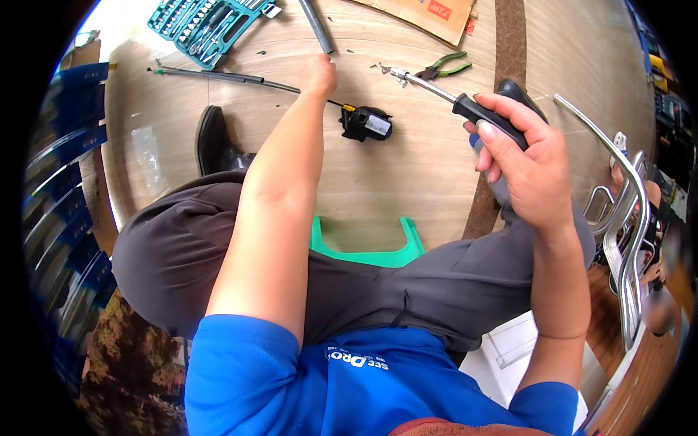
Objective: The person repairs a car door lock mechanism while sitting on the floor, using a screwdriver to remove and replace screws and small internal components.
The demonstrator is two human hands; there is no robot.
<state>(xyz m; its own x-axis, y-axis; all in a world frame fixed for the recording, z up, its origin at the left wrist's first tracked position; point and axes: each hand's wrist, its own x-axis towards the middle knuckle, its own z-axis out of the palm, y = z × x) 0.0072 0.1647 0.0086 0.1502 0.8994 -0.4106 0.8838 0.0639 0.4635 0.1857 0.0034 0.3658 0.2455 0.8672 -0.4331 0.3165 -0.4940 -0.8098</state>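
My right hand (534,156) is closed around the black handle of a socket driver (440,93). Its bright shaft points up and left, ending in a wide metal socket close to green-handled pliers (442,67) and small loose metal parts (402,82). Stretched far forward, my left hand (318,75) is beside the lower end of a grey tube (318,27). Its fingers are hidden, so any grip on the tube does not show. A thin dark cable (218,75) passes under my left wrist and joins a black motor-like unit (368,123) by a yellow piece.
A teal socket set case (211,36) lies unfolded at the far left, and flat cardboard (429,18) at the far right. Small screws (350,51) are scattered on the floor. Bent metal tubes (640,211) stand at right. A green stool (371,256) shows between my legs.
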